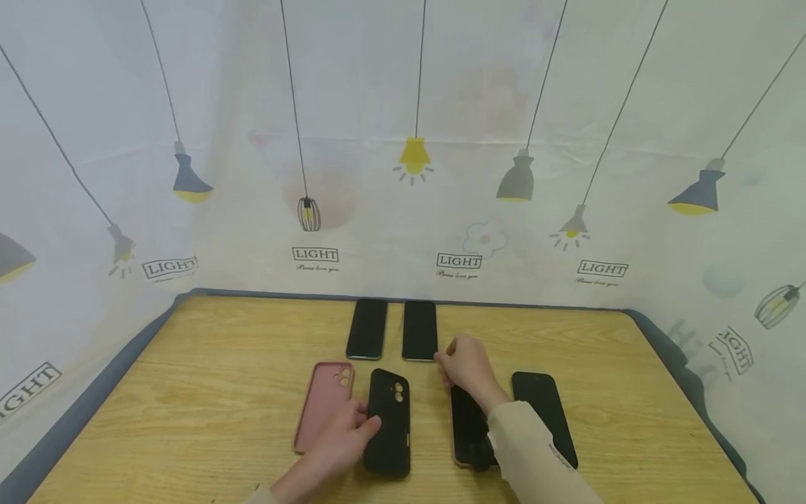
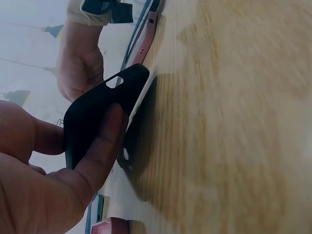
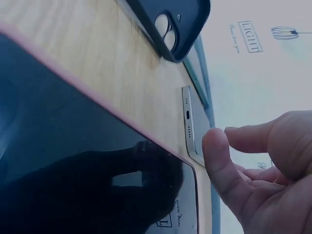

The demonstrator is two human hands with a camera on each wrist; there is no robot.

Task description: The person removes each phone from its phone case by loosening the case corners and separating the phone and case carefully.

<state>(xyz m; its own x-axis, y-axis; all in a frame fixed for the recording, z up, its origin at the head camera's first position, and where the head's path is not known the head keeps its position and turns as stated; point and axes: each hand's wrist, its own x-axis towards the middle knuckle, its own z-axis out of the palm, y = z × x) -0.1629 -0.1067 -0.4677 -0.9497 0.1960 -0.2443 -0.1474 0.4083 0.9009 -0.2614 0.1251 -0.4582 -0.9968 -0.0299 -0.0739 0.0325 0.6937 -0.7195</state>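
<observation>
My left hand (image 1: 340, 437) pinches a black phone case (image 1: 388, 448) with camera cutouts near its top. In the left wrist view the case (image 2: 105, 105) is tilted above the table, thumb on one side and a finger on the other. My right hand (image 1: 469, 364) hovers with loosely bent fingers and nothing between them. Its fingertips (image 3: 214, 141) are beside the lower end of a dark-screened phone (image 1: 420, 330). Below this hand lies a phone in a pink case (image 1: 467, 427), partly covered by the wrist and sleeve.
An empty pink phone case (image 1: 317, 409) lies left of the black one. Another dark phone (image 1: 367, 329) sits at the table's back edge, and a further one (image 1: 546, 413) at the right. A cloth printed with lamps (image 1: 390, 231) hangs behind the wooden table (image 1: 208, 392).
</observation>
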